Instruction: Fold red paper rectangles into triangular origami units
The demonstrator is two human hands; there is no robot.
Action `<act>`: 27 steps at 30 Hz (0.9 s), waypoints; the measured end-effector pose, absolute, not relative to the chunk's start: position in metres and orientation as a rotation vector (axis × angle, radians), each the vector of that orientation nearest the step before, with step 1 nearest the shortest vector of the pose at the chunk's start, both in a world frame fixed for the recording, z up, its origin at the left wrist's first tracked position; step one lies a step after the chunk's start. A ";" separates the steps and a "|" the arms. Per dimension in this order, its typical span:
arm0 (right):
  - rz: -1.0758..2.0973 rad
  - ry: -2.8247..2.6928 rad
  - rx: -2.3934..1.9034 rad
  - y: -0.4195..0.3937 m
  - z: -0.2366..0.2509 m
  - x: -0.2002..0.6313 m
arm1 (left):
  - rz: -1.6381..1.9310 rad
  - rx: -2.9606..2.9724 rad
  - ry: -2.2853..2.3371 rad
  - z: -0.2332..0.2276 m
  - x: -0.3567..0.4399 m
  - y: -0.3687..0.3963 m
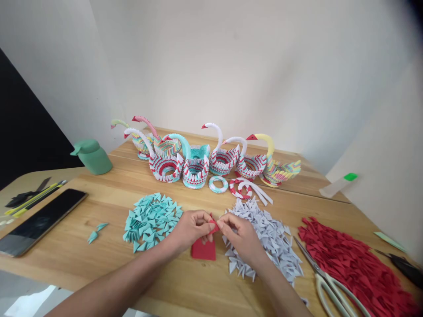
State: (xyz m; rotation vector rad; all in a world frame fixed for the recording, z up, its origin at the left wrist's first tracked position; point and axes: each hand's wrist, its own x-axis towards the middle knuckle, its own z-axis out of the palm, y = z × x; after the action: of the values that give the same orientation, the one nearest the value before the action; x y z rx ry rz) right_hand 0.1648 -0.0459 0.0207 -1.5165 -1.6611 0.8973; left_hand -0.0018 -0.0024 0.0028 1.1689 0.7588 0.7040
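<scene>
My left hand (190,229) and my right hand (241,235) meet over the wooden table (99,264), both pinching a small red folded paper piece (213,226) between fingertips. Just below them lies a flat red paper square (203,251). A pile of turquoise folded triangles (150,220) sits left of my left hand. A pile of white folded triangles (267,237) lies under and right of my right hand. A large heap of red folded pieces (350,259) is at the right.
Several modular paper swans (194,158) stand in a row at the back, with two paper rings (218,184) in front. Scissors (330,281) lie at right. A phone (39,222), pens and black scissors (26,193) lie left, beside a green dispenser (92,156).
</scene>
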 end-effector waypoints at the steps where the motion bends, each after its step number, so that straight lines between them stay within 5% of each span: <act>1: 0.888 -1.672 -1.513 -0.046 0.020 0.165 | 0.709 1.196 0.769 0.003 -0.002 -0.003; 8: 1.145 -1.662 -1.422 -0.044 0.022 0.172 | 0.711 1.403 0.760 0.010 -0.006 -0.001; 27: 1.064 -1.450 -1.410 -0.043 0.014 0.166 | 0.627 1.238 0.673 0.001 -0.005 0.001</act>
State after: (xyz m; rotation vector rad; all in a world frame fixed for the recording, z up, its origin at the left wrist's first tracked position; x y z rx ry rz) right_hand 0.1663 -0.0430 0.0139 -1.4095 -1.4499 1.0635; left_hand -0.0054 0.0007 0.0010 1.2383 0.6728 0.6266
